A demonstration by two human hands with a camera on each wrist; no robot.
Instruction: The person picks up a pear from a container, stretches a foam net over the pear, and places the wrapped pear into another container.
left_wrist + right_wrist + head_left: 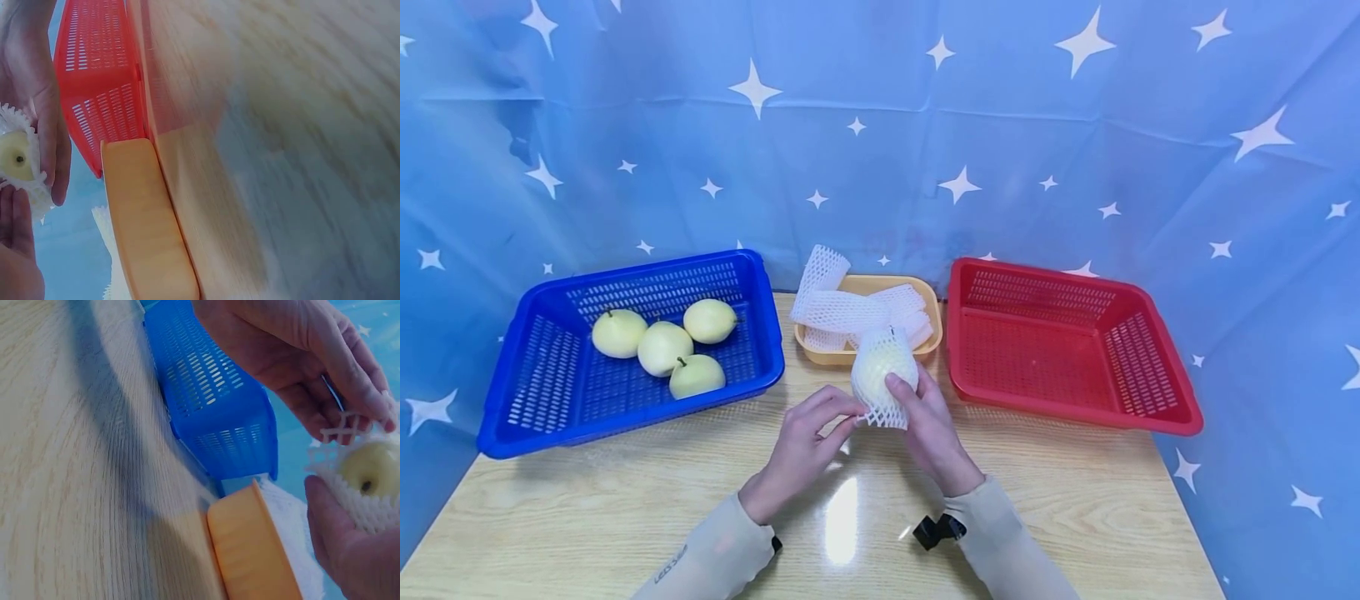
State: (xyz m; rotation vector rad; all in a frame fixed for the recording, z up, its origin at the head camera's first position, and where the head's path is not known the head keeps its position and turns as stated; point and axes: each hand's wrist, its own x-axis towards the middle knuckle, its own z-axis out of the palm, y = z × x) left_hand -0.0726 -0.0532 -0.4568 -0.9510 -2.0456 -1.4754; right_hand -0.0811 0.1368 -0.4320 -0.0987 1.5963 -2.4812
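Observation:
A pale yellow-green pear (874, 371) sits inside a white foam net sleeve (889, 417), raised over the front of the small tray. My right hand (934, 429) holds the sleeved pear from the right, thumb across its near side. Thumb and fingertips of my left hand (805, 437) pinch the sleeve's lower left edge. Through the sleeve's opening, the pear's end with a dark spot (367, 485) shows in the right wrist view, and the pear (14, 156) also appears at the left edge of the left wrist view.
Several pears (666, 348) lie in a blue basket (625, 425) on the left. Behind my hands, a yellow-orange tray (827, 357) holds more foam net sleeves (842, 311), one sticking out over its back. A red basket (1037, 358) stands right; a starry blue cloth (880, 167) hangs behind.

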